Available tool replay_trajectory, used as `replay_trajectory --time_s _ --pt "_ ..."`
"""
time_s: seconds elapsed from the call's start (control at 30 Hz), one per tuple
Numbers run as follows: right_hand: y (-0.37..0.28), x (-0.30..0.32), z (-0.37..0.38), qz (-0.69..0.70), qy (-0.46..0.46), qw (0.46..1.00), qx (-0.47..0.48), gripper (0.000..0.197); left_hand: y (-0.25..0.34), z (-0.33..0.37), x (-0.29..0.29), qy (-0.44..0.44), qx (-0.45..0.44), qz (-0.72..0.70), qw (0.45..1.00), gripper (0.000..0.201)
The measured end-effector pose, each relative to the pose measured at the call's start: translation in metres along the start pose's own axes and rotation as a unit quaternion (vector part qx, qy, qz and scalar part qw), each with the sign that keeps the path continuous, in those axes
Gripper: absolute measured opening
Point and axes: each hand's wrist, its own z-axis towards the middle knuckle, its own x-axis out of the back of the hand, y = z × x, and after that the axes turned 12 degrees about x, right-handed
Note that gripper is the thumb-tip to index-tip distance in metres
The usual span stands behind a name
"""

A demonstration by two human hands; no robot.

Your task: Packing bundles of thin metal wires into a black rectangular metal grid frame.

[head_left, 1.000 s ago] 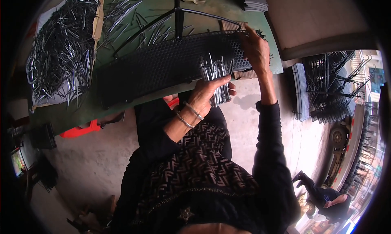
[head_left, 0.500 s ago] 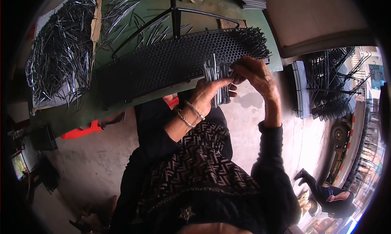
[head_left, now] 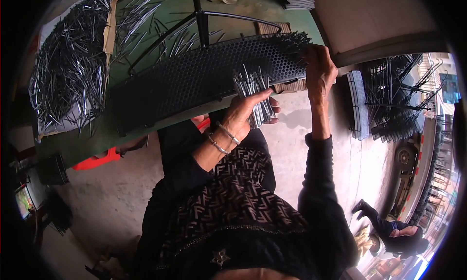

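Two bare hands work at a long black perforated panel (head_left: 194, 80) lying across a green table (head_left: 92, 139), seen from a camera worn on the person's head. At centre, the left hand (head_left: 243, 112), with thin bangles at the wrist, is closed around a bundle of short grey metal pins (head_left: 255, 92), fingers wrapped over the lower part while the upper ends fan out against the near edge of the panel. To the right, the right hand (head_left: 318, 70) reaches up to the far right end of the panel, its fingers drawn together at a dense cluster of pins (head_left: 294, 41) already standing in the holes there; whether it pinches a single pin cannot be made out. On the left side of the table, well apart from both hands, lies a large loose heap of the same pins (head_left: 68, 70) on a pale sheet, with more scattered pins (head_left: 141, 19) on the green surface behind the panel. A black metal stand (head_left: 199, 14) rises just behind the panel's middle. Below the table edge, a red object (head_left: 97, 158) sits on the concrete floor. At far right, stacked black wire racks (head_left: 394, 100) stand beside the work area, and another person (head_left: 394, 229) in dark clothing crouches near the lower right edge.
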Motion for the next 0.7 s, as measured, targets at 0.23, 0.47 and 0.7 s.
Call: replay_trajectory --time_s 0.23,0.47,0.7 --pt "0.007 -0.002 -0.001 -0.077 -0.048 0.995 0.046 0.012 0.002 -0.002 0.000 0.017 -0.014 0.050 0.999 0.029" --pt "0.003 -0.012 0.007 -0.304 -0.106 0.934 0.154 0.022 -0.001 -0.005 -0.003 0.018 -0.016 0.059 0.998 0.035" --pt "-0.033 0.014 -0.010 0.091 -0.256 0.960 -0.068 0.036 0.001 -0.008 -0.001 0.016 -0.046 0.081 0.996 0.036"
